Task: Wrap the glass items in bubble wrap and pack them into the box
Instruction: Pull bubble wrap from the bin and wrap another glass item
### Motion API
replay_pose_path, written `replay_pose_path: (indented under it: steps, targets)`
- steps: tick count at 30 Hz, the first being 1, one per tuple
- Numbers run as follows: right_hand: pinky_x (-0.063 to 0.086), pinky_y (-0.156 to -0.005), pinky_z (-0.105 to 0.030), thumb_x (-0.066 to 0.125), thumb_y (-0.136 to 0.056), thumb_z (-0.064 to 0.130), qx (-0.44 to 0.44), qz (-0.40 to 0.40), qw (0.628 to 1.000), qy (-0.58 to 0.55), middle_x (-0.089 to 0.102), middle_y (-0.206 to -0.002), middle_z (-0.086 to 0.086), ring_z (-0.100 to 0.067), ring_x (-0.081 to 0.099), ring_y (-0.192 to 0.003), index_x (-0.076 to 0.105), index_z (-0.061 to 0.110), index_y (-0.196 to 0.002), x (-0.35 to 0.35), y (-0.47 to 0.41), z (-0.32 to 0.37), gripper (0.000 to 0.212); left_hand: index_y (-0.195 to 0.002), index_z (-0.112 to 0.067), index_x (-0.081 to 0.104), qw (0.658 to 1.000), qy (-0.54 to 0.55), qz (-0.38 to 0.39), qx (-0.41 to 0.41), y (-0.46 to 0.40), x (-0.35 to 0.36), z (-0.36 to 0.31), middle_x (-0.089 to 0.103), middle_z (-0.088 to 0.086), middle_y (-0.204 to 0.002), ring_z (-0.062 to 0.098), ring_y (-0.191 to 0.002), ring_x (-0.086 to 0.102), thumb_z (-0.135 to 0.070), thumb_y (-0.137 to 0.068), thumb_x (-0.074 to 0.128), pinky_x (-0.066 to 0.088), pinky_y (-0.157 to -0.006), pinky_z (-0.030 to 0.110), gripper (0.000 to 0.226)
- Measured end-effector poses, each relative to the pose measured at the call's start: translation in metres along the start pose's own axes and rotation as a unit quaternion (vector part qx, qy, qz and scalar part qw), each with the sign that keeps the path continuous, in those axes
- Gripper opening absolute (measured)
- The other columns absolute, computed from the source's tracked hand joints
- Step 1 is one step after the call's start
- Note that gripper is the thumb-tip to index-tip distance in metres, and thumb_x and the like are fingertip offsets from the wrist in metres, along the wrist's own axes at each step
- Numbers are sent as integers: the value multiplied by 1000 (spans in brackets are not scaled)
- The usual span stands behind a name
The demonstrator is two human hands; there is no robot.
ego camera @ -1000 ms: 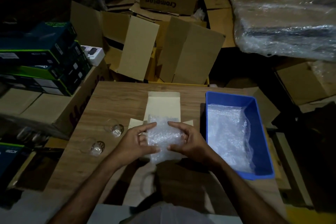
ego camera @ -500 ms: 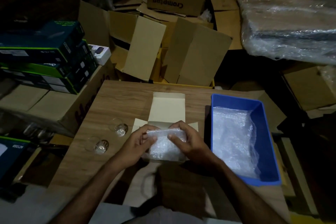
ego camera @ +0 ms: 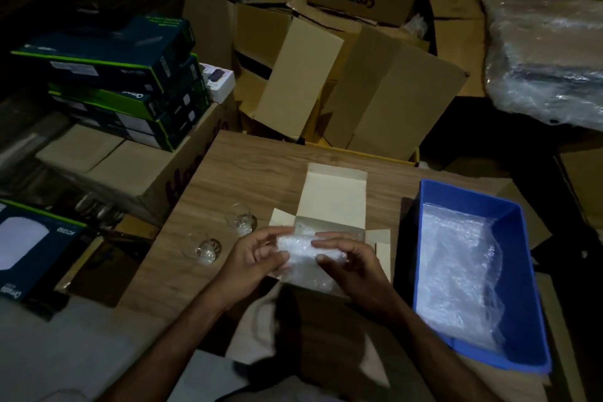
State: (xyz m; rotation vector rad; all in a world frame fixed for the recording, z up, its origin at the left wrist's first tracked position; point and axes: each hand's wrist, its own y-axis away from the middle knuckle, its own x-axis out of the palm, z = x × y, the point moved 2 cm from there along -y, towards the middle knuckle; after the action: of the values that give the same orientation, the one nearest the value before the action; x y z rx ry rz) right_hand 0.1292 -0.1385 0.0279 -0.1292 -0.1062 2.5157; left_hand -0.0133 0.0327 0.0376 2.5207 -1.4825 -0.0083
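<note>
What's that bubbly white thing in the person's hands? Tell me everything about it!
It is a bubble-wrap bundle, whitish, see-through plastic covered in little air bubbles, crumpled and folded into a lump. What is inside cannot be seen. The left hand grips its left side and the right hand grips its right side, thumb and fingers curled onto it. It sits low over the open cream cardboard box on the wooden table, at the box's near edge.

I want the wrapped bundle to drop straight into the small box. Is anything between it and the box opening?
Nothing visible blocks it. The wrapped bundle, held by the left hand and right hand, sits right at the open box, whose lid flap stands back and away. The two bare glasses lie off to the left.
</note>
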Motion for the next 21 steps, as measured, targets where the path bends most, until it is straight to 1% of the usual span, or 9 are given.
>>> replay_pose_path:
  steps: [2,4,8,12,13,15,18,19,21]
  targets:
    - [57,-91,-56,70,-94,12,5,8,1000,-7,66,-126,-6,-29,66,-115,62,8,-128,10,-7,3,35,-129,-6,62,1000,-3,-19,5,-3,-8,-2,74,12,-102,21,-87,72,11,-90,63,59,-73,25,42]
    - [58,-90,-51,68,-96,13,-2,29,999,21,67,-124,-6,-27,67,-113,60,9,-130,18,-14,3,35,-123,-2,65,999,-26,-37,6,-6,-17,-4,78,7,-103,18,-89,75,13,-91,61,59,-71,22,35]
    - [61,-79,-44,70,-95,16,-57,27,993,103,72,-117,1,-18,71,-105,69,11,-120,37,-36,-5,25,-105,-8,72,992,-102,-77,19,-16,-41,0,77,5,-100,27,-89,76,9,-89,67,64,-72,36,24]
    - [61,-78,-43,77,-87,5,-122,-26,982,145,73,-110,1,-13,70,-103,73,5,-108,56,-62,-17,21,-95,-29,71,965,-222,-136,44,-41,-82,9,72,0,-98,14,-84,72,2,-77,81,59,-70,23,37]
    - [60,-78,-43,79,-85,2,-130,-40,979,155,73,-109,0,-13,70,-102,73,5,-107,59,-68,-22,22,-97,-34,69,953,-260,-150,47,-49,-95,11,68,-2,-105,12,-86,70,-4,-74,84,56,-70,20,41]
    - [58,-78,-44,80,-83,-2,-123,-64,976,170,72,-106,-1,-13,70,-100,75,9,-105,65,-79,-29,25,-114,-38,63,915,-370,-156,30,-64,-120,18,55,-7,-122,5,-99,62,-19,-65,91,52,-82,19,59]
    - [59,-74,-37,79,-82,-5,-96,-80,976,177,71,-103,-2,-10,69,-96,76,14,-105,74,-91,-31,30,-138,-29,50,878,-467,-101,-28,-82,-141,31,44,-5,-136,10,-117,45,-36,-51,95,46,-97,30,98]
    - [59,-72,-34,79,-82,-6,-89,-77,977,177,70,-104,-3,-10,69,-96,76,14,-105,77,-94,-30,31,-139,-28,50,877,-473,-80,-35,-89,-145,35,46,-3,-137,14,-120,47,-40,-48,94,48,-99,34,102]
    - [59,-69,-26,77,-83,-7,-83,-64,977,184,68,-106,-3,-10,69,-96,76,13,-108,83,-99,-30,32,-130,-28,57,886,-459,-50,-43,-98,-147,40,58,-4,-127,15,-115,57,-44,-47,93,52,-94,37,92]
